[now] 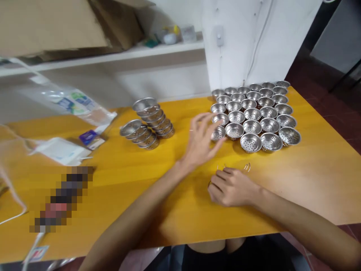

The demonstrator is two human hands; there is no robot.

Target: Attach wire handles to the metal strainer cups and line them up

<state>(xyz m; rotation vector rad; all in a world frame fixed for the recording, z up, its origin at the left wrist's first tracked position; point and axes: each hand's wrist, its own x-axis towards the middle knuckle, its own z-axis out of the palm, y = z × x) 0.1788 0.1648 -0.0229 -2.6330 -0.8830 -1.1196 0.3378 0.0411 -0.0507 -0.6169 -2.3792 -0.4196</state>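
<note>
My left hand (200, 140) reaches over the table with its fingers spread, beside the left edge of a group of perforated metal cups (252, 128). Its fingertips overlap the nearest cups in view; whether they touch them I cannot tell. Closer to me, my right hand (232, 188) rests low over the tabletop with its fingers curled in. What those fingers hold, if anything, is hidden. Several small curved slivers (247, 167) lie on the table just beyond the right hand.
Two leaning stacks of nested metal cups (146, 107) stand on the yellow table (118, 203). At the left lie a plastic packet (80, 105), a purple box (88, 136), a white object (60, 149) and cables. A shelf (175, 48) with cardboard boxes runs along the wall.
</note>
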